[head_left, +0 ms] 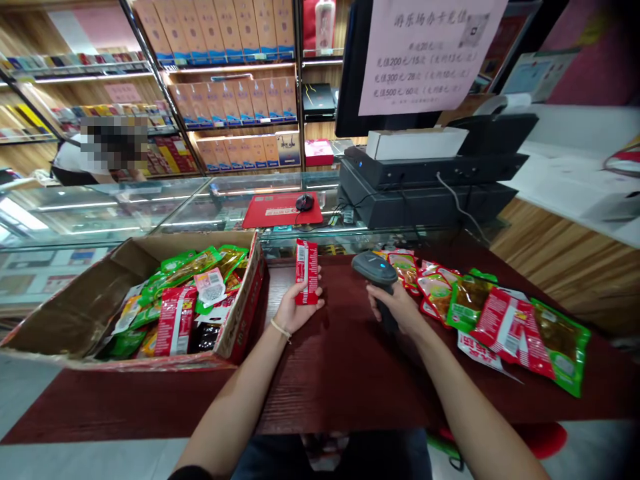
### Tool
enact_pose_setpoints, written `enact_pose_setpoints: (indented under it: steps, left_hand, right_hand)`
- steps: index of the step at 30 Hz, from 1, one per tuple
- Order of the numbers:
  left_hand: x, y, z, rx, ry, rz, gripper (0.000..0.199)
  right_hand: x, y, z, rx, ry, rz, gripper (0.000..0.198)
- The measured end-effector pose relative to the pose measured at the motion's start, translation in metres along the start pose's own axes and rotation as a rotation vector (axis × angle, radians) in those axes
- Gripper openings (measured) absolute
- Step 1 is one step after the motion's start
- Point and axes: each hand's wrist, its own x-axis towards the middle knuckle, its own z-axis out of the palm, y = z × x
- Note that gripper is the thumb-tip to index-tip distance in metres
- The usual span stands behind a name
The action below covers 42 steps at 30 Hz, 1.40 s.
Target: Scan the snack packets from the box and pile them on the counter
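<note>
My left hand [295, 308] is closed on a small red snack packet [307, 272], held upright with its barcode side facing me. In my right hand [399, 308] is a black barcode scanner [375, 268], gripped by its handle, its head pointing left toward the packet. The two are apart, with a stretch of the dark red table [333, 373] between them. Left of my left hand stands an open cardboard box [240, 327] with several green, red and orange snack packets [176, 320] inside. Beyond my right hand lies a spread of snack packets [505, 323], partly overlapping.
A glass counter [190, 207] runs behind the table, bearing a red mouse pad [255, 211] and a black mouse [305, 202]. At the right back stand a monitor with a pink price sign [425, 60] and a black cash drawer [395, 203]. A person [83, 160] bends behind the counter.
</note>
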Motion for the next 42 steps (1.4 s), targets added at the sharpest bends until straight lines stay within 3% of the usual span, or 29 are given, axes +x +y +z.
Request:
enact_pose_setpoints:
  steps: [4, 7, 10, 13, 17, 23, 34, 38, 42]
  left_hand:
    - [0.007, -0.011, -0.007, 0.195, 0.126, 0.050, 0.037]
    - [0.014, -0.016, -0.013, 0.421, 0.221, 0.221, 0.046]
    - [0.018, -0.017, -0.020, 0.740, 0.352, 0.397, 0.037]
    - [0.019, -0.015, -0.024, 0.920, 0.430, 0.458, 0.033]
    - [0.020, -0.015, -0.025, 0.824, 0.482, 0.427, 0.038]
    - [0.021, -0.017, -0.026, 0.872, 0.501, 0.435, 0.031]
    - [0.021, -0.018, -0.029, 0.853, 0.474, 0.449, 0.036]
    - [0.016, -0.011, -0.015, 0.958, 0.473, 0.519, 0.033]
    - [-0.001, 0.007, 0.021, 1.022, 0.438, 0.637, 0.029]
  right_hand:
    - [0.001, 0.000, 0.000, 0.030, 0.024, 0.000, 0.029]
    - [0.000, -0.002, 0.000, 0.013, 0.050, 0.001, 0.033]
    - [-0.001, -0.002, 0.000, -0.026, 0.076, -0.005, 0.034]
    - [-0.003, -0.001, 0.001, -0.085, 0.047, -0.004, 0.045]
    - [-0.007, 0.002, 0.003, -0.182, -0.041, -0.031, 0.059]
    - [-0.013, -0.002, 0.007, -0.327, -0.139, -0.026, 0.030]
    - [-0.010, 0.002, 0.009, -0.167, -0.024, -0.024, 0.036]
    - [-0.005, 0.000, 0.012, -0.106, 0.059, 0.001, 0.037]
    - [-0.002, -0.002, 0.012, -0.061, 0.100, -0.008, 0.040]
